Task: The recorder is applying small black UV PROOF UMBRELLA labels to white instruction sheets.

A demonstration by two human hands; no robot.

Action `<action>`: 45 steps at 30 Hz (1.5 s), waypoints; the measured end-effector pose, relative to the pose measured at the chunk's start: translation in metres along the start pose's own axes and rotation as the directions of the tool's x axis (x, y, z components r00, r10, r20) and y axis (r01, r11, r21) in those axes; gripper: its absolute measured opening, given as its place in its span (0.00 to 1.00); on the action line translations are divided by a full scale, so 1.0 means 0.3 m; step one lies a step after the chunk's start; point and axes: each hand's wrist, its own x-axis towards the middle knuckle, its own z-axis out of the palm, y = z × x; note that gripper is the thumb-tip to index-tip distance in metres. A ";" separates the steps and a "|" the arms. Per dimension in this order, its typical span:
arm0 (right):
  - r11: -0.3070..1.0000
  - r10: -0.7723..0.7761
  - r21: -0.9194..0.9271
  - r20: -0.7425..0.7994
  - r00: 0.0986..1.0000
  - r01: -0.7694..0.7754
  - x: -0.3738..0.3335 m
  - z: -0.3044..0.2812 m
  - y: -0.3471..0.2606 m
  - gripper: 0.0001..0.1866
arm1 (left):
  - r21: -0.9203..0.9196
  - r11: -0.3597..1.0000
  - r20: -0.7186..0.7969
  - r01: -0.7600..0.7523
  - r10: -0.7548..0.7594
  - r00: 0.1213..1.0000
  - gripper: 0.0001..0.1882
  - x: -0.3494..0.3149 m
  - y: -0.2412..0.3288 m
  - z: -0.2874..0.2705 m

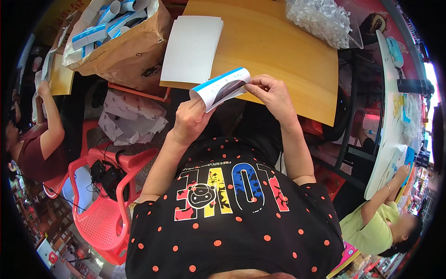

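A printed paper sheet, white with a blue band and a dark patch, is curled into a loose tube in front of me. My left hand grips its left end, with some fingers hidden inside or behind the curl. At the other end my right hand pinches the sheet's edge between thumb and fingers. Just beyond the curled sheet, a stack of white paper lies on the wooden table.
A large paper bag full of rolled blue-and-white papers stands left of the stack. A clear bin of small white pieces sits at the far right. A red plastic chair is at my left. Other people work on both sides.
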 end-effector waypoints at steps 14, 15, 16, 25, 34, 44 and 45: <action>0.795 -0.588 -0.216 -0.044 0.808 0.566 -0.070 0.039 -0.164 0.08 | 0.037 0.999 0.038 0.008 -0.010 0.999 0.18 0.009 -0.030 0.020; 0.702 -0.691 -0.223 0.017 0.722 0.677 -0.082 0.045 -0.188 0.07 | 0.040 0.999 0.059 0.010 -0.012 0.998 0.18 0.006 -0.043 0.028; 0.610 -0.766 -0.184 0.111 0.633 0.771 -0.099 0.034 -0.228 0.07 | 0.051 0.999 0.079 0.016 -0.020 0.997 0.17 0.000 -0.046 0.026; 0.747 -0.576 -0.202 -0.673 0.465 0.633 0.070 -0.432 -0.297 0.02 | -0.493 0.744 0.083 0.451 -0.476 0.876 0.10 0.003 0.008 0.046; 0.521 -0.599 -0.798 -0.594 0.537 -0.303 0.413 -1.070 0.072 0.18 | -0.811 0.176 0.265 0.558 -0.740 0.619 0.12 0.050 0.047 -0.016; 0.886 -0.443 0.001 -0.289 0.848 0.463 -0.002 -0.023 -0.129 0.05 | -0.872 0.042 0.279 0.487 -0.775 0.566 0.12 0.063 0.015 0.014; 0.895 -0.431 -0.008 -0.277 0.859 0.446 -0.011 0.002 -0.123 0.05 | -0.876 0.044 0.274 0.480 -0.774 0.571 0.12 0.068 0.016 0.016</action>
